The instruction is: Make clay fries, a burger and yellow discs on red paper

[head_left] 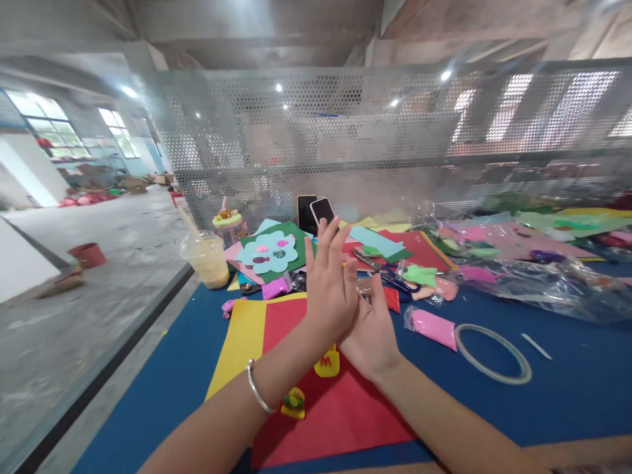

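Note:
My left hand [330,283], with a silver bracelet on the wrist, and my right hand [371,329] are pressed palm to palm above a red paper sheet [340,415]. The left fingers stretch upward; the right fingers lie against them. A speck of yellow shows between the palms; what they press is hidden. Below the hands, a yellow clay piece with a red mark [326,363] and a small yellow-green clay piece [294,402] lie on the red sheet. A yellow paper sheet [241,342] lies beside it.
On the blue table cover [567,395] lie a pink clay packet [434,328], a tape ring [494,353], scissors [390,270], coloured paper, a flower cutout [270,253], two phones [316,212], a drink cup [207,260] and plastic bags [543,284]. A perforated screen [375,131] stands behind.

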The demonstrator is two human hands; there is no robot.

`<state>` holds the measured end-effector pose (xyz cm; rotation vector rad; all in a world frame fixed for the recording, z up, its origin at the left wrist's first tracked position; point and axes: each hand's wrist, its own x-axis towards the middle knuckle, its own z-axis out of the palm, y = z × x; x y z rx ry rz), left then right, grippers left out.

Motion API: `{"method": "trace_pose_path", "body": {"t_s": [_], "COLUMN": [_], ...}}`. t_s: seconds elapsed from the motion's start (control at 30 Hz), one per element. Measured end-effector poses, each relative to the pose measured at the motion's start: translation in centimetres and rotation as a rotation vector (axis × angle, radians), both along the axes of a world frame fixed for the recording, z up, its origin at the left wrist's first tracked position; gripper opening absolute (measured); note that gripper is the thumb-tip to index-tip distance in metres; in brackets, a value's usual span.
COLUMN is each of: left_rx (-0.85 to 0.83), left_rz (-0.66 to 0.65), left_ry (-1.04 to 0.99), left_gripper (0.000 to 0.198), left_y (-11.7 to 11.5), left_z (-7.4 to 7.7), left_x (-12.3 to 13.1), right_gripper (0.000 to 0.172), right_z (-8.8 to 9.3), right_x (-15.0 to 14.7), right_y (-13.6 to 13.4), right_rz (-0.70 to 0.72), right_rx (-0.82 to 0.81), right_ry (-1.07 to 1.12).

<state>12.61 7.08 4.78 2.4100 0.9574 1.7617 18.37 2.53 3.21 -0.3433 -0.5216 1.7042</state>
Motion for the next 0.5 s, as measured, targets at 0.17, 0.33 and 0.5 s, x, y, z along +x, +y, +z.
{"method": "trace_pose_path", "body": {"t_s": [0.17,0.33,0.5], "left_rx": [-0.176,-0.340,-0.154], "left_rz": [-0.099,-0.075,-0.073], "left_ry": [-0.017,-0.226,0.242], "left_gripper": [0.043,0.039,0.025], "left_y": [1.5,2.6,-0.1], "left_z": [-0.6,-0.5,-1.4], "left_x": [0.3,-1.8,-4.5], "right_gripper": [0.051,0.054,0.057], "right_z": [-0.2,0.3,0.3], "right_x": [0.5,1.2,1.6], "right_y": [0.8,1.5,1.3], "right_rz": [-0.004,-0.081,-0.054], "right_rx": [-0.087,-0.029,0.034], "right_ry": [0.047,0.055,0.000]}}
